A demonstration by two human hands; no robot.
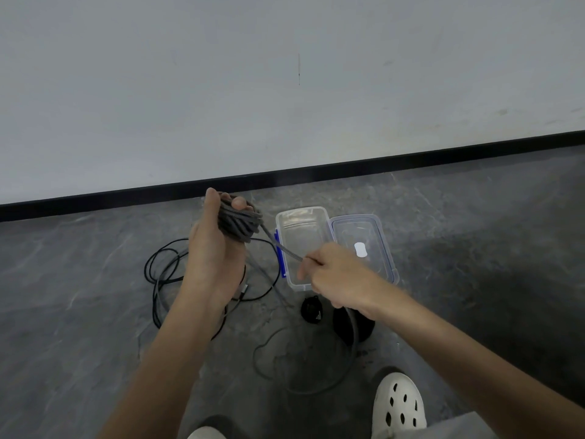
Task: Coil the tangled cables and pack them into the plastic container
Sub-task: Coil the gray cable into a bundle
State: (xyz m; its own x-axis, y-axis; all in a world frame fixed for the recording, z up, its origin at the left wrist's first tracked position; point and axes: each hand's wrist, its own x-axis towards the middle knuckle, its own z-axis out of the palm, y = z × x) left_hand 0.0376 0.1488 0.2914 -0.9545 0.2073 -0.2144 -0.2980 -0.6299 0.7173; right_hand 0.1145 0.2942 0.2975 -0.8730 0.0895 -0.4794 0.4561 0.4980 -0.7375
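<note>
The floor (95,312) is dark gray stone with pale veining. It meets a plain off-white wall (285,106) along a black baseboard (316,170).

The person crouches over it, with a white perforated clog (399,403) showing at the lower right. The left hand (215,248) is raised, palm turned inward, and its fingers and thumb are closed around a tight coil of gray braided cable (237,223). One strand runs taut from the coil down to the right hand (335,277), which pinches it between thumb and fingers. Beyond that hand the rest of the cable trails down and lies in a loose loop on the floor near the clog.

Just behind the right hand, a clear plastic container (302,211) with blue latches sits open on the floor. Its lid (354,229) lies flat against its right side and carries a small white label.

A thin black cable (155,299) sprawls in tangled loops on the floor below the left hand. A small black bundle (311,308) rests just in front of the container, with another dark round shape beside it, partly hidden by the right wrist.
</note>
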